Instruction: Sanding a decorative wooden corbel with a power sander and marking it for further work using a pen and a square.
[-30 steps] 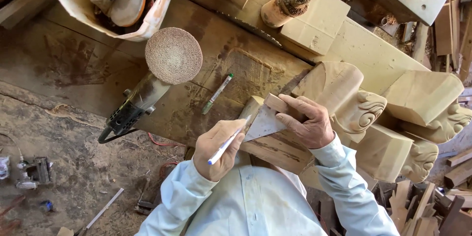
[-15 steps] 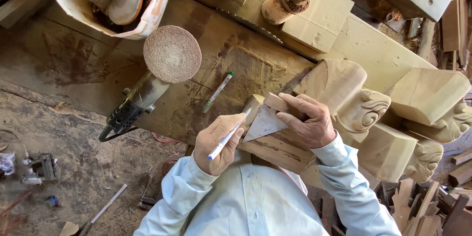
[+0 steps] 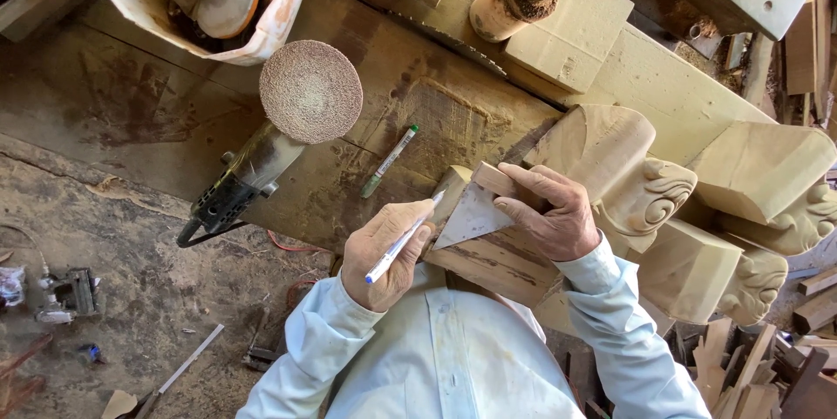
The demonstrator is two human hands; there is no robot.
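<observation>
the left hand [image 3: 384, 253] grips a white and blue pen [image 3: 403, 238], fingers curled around it, tip touching the edge of a pale triangular template [image 3: 471, 214]. the right hand [image 3: 551, 217] presses that template flat on a wooden block [image 3: 488, 253], fingers spread and bent over its top edge (the block sits just in front of the person's chest). a green marker [image 3: 390, 160] and an angle grinder [image 3: 261, 153] lie on the workbench [image 3: 131, 114] nearby, carved scroll pieces [image 3: 649, 197] beside the right wrist.

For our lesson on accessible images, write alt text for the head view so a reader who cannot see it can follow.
Seen from above, a person's left hand puts a white pen to a pale triangular template that the right hand presses onto a wooden block. Carved scroll brackets lie to the right, a disc sander to the left.
</observation>
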